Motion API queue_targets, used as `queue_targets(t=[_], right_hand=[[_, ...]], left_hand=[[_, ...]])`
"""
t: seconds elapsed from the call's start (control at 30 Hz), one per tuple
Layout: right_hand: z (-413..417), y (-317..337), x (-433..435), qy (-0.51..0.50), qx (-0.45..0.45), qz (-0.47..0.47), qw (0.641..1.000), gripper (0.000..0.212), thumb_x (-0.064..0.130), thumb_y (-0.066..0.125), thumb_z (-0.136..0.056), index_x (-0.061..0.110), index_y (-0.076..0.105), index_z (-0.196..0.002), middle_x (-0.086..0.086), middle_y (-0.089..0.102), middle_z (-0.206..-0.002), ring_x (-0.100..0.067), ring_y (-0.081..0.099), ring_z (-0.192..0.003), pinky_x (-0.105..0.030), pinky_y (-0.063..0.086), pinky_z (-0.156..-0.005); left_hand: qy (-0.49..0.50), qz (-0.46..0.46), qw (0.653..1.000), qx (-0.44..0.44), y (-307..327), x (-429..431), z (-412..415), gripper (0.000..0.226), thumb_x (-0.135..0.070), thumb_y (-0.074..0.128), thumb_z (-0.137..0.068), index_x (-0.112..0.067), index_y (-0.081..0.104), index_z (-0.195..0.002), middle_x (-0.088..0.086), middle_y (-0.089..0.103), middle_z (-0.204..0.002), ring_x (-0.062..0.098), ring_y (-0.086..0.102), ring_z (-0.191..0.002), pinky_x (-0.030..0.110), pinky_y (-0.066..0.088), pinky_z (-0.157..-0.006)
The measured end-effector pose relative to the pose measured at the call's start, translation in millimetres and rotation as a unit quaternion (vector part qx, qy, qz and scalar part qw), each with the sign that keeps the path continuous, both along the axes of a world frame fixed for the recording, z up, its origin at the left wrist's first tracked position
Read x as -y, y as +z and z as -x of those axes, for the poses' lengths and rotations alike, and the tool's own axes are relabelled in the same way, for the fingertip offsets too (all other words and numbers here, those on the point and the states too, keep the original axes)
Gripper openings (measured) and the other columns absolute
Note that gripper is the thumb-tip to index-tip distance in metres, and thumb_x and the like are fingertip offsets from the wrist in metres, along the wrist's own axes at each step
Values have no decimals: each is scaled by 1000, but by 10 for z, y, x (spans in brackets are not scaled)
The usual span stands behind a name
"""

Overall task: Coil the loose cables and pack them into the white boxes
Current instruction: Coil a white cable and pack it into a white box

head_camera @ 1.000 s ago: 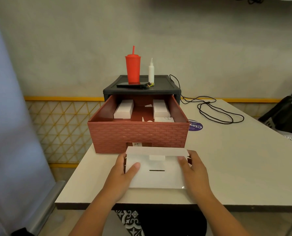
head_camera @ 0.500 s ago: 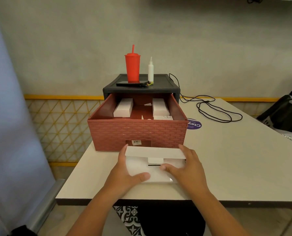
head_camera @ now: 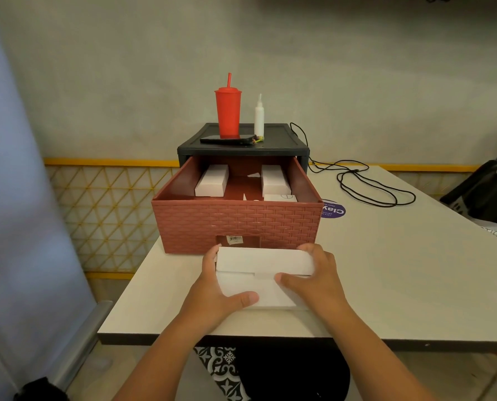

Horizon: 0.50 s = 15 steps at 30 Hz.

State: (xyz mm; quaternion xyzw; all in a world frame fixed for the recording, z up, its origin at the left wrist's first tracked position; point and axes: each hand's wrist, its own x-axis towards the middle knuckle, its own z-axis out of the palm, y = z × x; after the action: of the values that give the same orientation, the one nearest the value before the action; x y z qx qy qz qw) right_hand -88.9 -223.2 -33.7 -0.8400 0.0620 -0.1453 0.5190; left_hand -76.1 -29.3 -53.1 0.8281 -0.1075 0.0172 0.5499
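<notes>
Whereas the lid flap stood raised a second ago with the slot showing, the white box (head_camera: 264, 273) now has its lid folded down and the tab lying against the front face; the slot is no longer visible, and whether the tab is fully tucked cannot be told. Box sits at the near edge of the table (head_camera: 415, 285), just in front of the drawer (head_camera: 235, 224), tilted slightly toward the person. Left hand (head_camera: 212, 296) grasps the left end, thumb laid across the near face. Right hand (head_camera: 316, 279) grasps the right end, fingers wrapped over the far corner, thumb pressing beside the tab. Judgement: this box is at the closing step; contents not visible. Next it likely goes into the drawer, which is pulled out of the black cabinet (head_camera: 270, 146) and already holds three similar boxes (head_camera: 211, 182). A black cable (head_camera: 369, 186) lies loose and uncoiled toward the far right edge of the table, so the task is not finished. On the cabinet top: a red cup (head_camera: 228, 111), a white bottle (head_camera: 259, 117) and a phone (head_camera: 227, 139).
</notes>
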Motion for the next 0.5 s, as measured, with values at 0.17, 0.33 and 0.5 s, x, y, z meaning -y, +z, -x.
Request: queue_targets(t=[0.17, 0.33, 0.5], right_hand=[[51, -16, 27, 42, 14, -7, 999, 46, 17, 76, -72, 35, 47, -102, 6, 32, -115, 7, 42, -89, -4, 32, -70], [138, -5, 52, 71, 36, -64, 995, 42, 10, 76, -70, 38, 52, -92, 5, 40, -117, 3, 45, -98, -9, 36, -77], [205, 24, 99, 75, 39, -86, 993, 34, 4, 69, -77, 34, 58, -89, 6, 47, -123, -8, 50, -105, -31, 42, -97]], left_hand=[[2, 5, 1000, -4, -12, -14, -7, 103, -28, 88, -58, -40, 15, -130, -20, 49, -115, 5, 53, -106, 24, 43, -90], [12, -9, 1000, 1, 19, -14, 21, 97, -23, 90, -54, -38, 21, -119, -12, 52, -108, 9, 53, -102, 25, 45, -83], [28, -19, 999, 30, 55, -10, 125, 86, -22, 90, -53, -44, 25, -105, -13, 49, -103, 4, 50, -95, 19, 42, -73]])
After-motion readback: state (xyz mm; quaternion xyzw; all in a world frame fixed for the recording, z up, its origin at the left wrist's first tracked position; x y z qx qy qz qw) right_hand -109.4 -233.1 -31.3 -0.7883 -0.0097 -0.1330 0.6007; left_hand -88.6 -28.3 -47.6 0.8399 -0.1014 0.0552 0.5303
